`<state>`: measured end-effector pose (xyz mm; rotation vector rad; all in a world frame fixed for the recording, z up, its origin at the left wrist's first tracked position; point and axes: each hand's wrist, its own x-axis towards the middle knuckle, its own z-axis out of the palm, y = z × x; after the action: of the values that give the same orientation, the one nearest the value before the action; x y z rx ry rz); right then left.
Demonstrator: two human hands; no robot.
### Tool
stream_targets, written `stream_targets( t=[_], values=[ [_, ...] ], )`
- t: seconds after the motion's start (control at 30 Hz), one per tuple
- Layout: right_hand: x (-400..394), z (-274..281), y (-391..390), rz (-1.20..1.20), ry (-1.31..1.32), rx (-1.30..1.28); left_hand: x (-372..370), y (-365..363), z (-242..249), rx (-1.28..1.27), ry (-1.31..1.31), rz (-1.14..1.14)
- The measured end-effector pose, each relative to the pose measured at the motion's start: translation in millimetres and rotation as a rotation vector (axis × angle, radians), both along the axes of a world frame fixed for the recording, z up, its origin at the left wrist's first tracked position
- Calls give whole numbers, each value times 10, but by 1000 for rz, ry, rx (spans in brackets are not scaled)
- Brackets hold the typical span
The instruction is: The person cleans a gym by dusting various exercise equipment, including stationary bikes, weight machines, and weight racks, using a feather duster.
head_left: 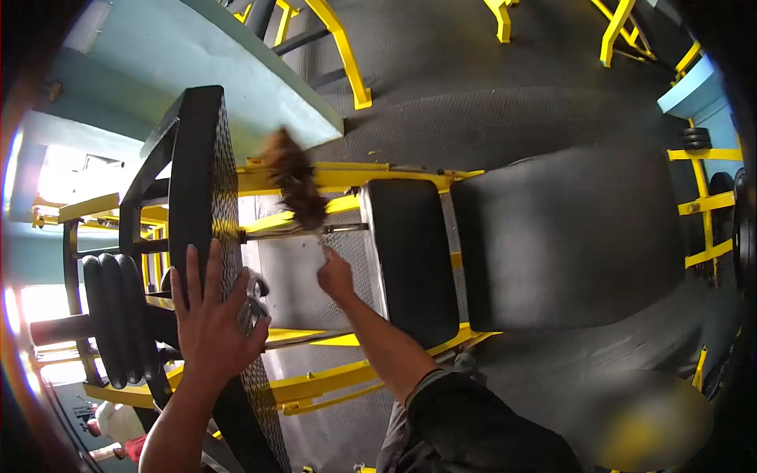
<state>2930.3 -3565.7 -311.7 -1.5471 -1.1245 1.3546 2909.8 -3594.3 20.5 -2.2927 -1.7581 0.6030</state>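
Observation:
My right hand point(337, 276) is closed around the thin handle of a brown feather duster point(293, 177), whose feathers are blurred by motion. The duster's head is above the yellow rail of a leg press machine, between its footplate and the seat. With fingers spread, my left hand point(213, 319) lies against the black footplate point(193, 173) and holds nothing. Just right of the footplate runs a metal guide rod point(339, 229). The black padded seat point(412, 260) and larger backrest point(568, 240) extend to the right.
Black weight plates point(118, 319) sit on the machine's left side. A pale blue ledge point(260, 63) rises behind it. Yellow machine legs point(343, 51) stand on the dark rubber floor point(441, 94), and a yellow rack point(706, 201) is at the right. A blurred patch covers the lower right.

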Motion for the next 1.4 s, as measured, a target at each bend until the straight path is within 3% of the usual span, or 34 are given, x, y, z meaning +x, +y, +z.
stream_targets(
  t=[0.03,0.1,0.13,0.2,0.3,0.47,0.57,0.67,0.73,0.8,0.9,0.97,1.1,1.17,1.27,1.4],
  values=[
    [8,-36,-74,8,10,-12,-4,-3,-8,5,16,6],
    [30,-110,-284,-179,-17,-351,17,10,9,10,41,8],
    [8,-104,-429,-176,-21,-359,20,3,0,2,38,11],
    [-115,-82,-760,147,-46,-160,30,10,0,10,65,14],
    [-163,-34,-991,315,2,-92,72,23,21,-5,69,27],
    [272,-890,-1115,-37,-119,-344,58,12,12,-22,87,41],
    [528,-698,-1364,47,-232,-356,53,-2,-15,-24,102,35],
    [767,-645,-1570,-14,-288,-382,57,11,-11,-13,112,34],
    [817,-650,-1719,36,-236,-450,13,3,-32,21,140,-32],
    [908,-569,-1827,260,-259,-536,33,-9,-32,8,149,-14],
    [1478,-368,-2039,246,-289,-383,20,13,-32,14,164,-12],
    [1835,-600,-2594,360,-357,-394,21,-8,-29,10,159,-14],
    [2857,-222,-3006,807,-446,-572,18,-4,-25,15,148,9],
    [3116,103,-2857,870,-469,-584,17,-11,-17,23,140,0],
    [3210,229,-2709,878,-427,-507,128,10,24,-22,140,59],
    [2948,374,-2708,999,-494,-615,99,-23,42,1,84,16]
  ],
)
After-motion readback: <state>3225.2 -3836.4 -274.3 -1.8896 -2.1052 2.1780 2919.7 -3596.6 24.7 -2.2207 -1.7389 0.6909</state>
